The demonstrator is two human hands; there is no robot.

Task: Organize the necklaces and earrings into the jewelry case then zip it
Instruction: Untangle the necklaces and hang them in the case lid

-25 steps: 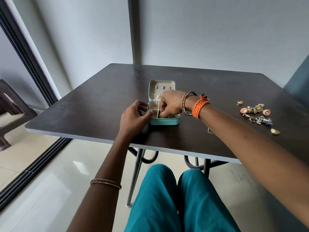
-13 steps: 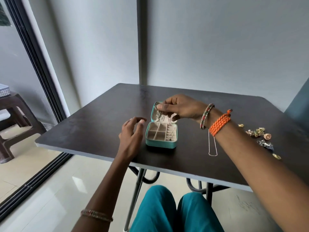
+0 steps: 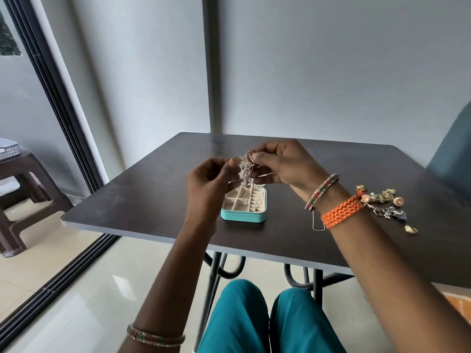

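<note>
Right hand [image 3: 285, 164] grip pinches tangled necklace [image 3: 248, 169] above open jewelry case [image 3: 244, 205]; left hand [image 3: 211, 182] grip pinches same necklace from left. Case on desk [image 3: 153, 194]. Thin chain [image 3: 318, 224], earrings [image 3: 384, 205] lie right of case.

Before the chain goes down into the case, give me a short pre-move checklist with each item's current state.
1. Jewelry case open, compartments showing: ok.
2. Chain held above the case: ok; right hand pinches its top.
3. Left hand on the chain: fingertips at it, grip cannot tell.
4. Chain untangled: cannot tell, it hangs bunched.
5. Thin necklace and earrings packed: not ok, both on the table.
6. Zip ready: cannot tell.
</note>
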